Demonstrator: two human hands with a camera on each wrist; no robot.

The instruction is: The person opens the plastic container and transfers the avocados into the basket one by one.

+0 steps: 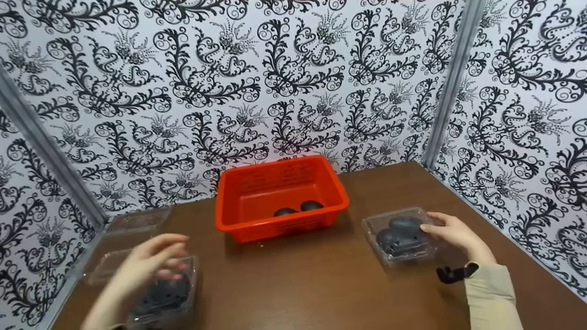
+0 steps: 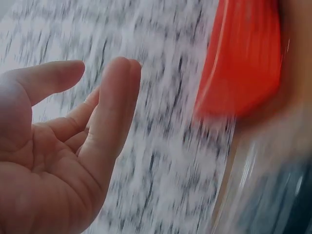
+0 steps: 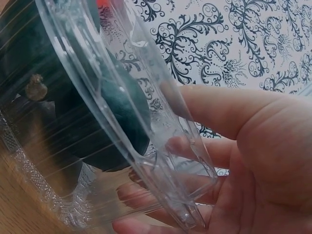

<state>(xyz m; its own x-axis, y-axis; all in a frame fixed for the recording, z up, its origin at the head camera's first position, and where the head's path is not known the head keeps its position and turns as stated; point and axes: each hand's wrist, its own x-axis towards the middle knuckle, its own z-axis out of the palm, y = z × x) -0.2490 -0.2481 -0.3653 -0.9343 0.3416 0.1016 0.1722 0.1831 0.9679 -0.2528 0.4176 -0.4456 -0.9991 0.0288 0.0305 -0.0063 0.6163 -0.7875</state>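
Note:
My right hand (image 1: 461, 236) grips the edge of a clear plastic clamshell box (image 1: 396, 257) on the right of the table. In the right wrist view, thumb and fingers lie on either side of its rim, and dark green avocados (image 3: 117, 112) show through the plastic. My left hand (image 1: 149, 259) is raised over a second clear box (image 1: 192, 270) at the lower left, fingers loosely bent and holding nothing. Dark fruit (image 1: 167, 293) sits in that box, partly hidden by the hand. The left wrist view is blurred beyond the hand.
A red plastic basket (image 1: 275, 231) stands at the back middle, with two dark avocados (image 1: 312, 205) inside showing above its front rim. Clear plastic pieces (image 1: 137, 221), perhaps lids, lie at the far left. Patterned walls (image 1: 293, 91) border the brown table (image 1: 284, 284).

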